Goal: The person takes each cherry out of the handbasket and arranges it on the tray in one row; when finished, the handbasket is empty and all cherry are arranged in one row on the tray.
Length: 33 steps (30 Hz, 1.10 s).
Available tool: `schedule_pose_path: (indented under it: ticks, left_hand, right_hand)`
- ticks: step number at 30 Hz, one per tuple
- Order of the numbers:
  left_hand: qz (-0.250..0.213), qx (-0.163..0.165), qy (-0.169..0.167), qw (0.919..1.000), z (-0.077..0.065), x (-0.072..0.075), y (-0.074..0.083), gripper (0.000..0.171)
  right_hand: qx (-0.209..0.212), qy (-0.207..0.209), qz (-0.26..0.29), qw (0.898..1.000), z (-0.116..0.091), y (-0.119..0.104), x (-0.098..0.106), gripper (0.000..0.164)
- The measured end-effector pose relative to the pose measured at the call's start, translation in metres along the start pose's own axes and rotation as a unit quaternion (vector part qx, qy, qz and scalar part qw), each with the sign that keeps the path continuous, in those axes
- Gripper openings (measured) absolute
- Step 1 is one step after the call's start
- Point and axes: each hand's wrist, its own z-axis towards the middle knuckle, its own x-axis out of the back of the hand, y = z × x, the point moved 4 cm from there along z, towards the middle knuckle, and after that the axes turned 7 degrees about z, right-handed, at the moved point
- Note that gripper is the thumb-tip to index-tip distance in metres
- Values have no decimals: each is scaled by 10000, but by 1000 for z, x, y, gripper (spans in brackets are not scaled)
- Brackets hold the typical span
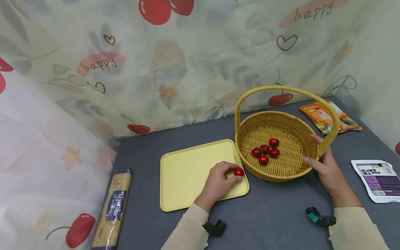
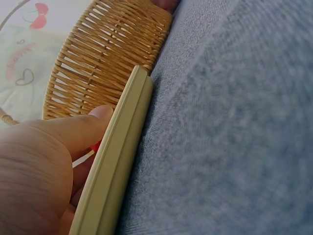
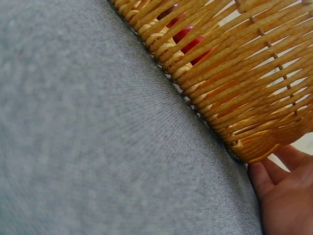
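My left hand (image 1: 220, 182) is over the right end of a pale yellow tray (image 1: 184, 173), thumb and fingers pinching a red cherry (image 1: 239, 172) with a thin stem. In the left wrist view the tray's edge (image 2: 115, 147) hides most of that cherry. A round wicker basket (image 1: 281, 173) with a tall arched handle stands right beside the tray. Several dark red cherries (image 1: 263, 159) lie together on its bottom. At the basket's right side, below the handle, my right hand (image 1: 326, 170) grips the rim, thumb on the inside. From the right wrist, its fingers (image 3: 261, 178) show against the basket's lower wall.
A long pack of noodles (image 1: 114, 208) lies at the table's left edge. Behind the basket, at the back right, is an orange snack bag (image 1: 322, 116). A white and purple packet (image 1: 378, 180) lies at the right edge. A patterned cloth (image 1: 193, 69) hangs along the back.
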Motion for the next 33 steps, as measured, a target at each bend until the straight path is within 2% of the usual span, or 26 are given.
schedule_pose_path:
  ticks: [7,13,18,21,23,26,33]
  left_hand:
    - [-103,-48,45,9999,0,-2,1,28]
    - [-819,231,437,9954,0,1,-1,25]
    - [-1909,737,757,9759,1,5,-4,32]
    - [-2503,980,770,9601,4,8,-3,44]
    - [-2710,1048,769,9538,5,12,-1,52]
    - [-2870,969,762,9500,8,20,3,59]
    - [-2984,588,564,9510,21,30,18,61]
  right_hand:
    - [35,23,-26,10000,0,0,2,73]
    - [46,17,-66,10000,-1,1,3,73]
    - [53,4,-75,10000,-1,0,1,73]
    - [58,18,-52,10000,-1,0,0,73]
    - [57,23,-24,10000,-1,1,0,74]
    - [57,13,-13,10000,0,2,0,74]
    - [-15,65,-35,10000,1,1,1,73]
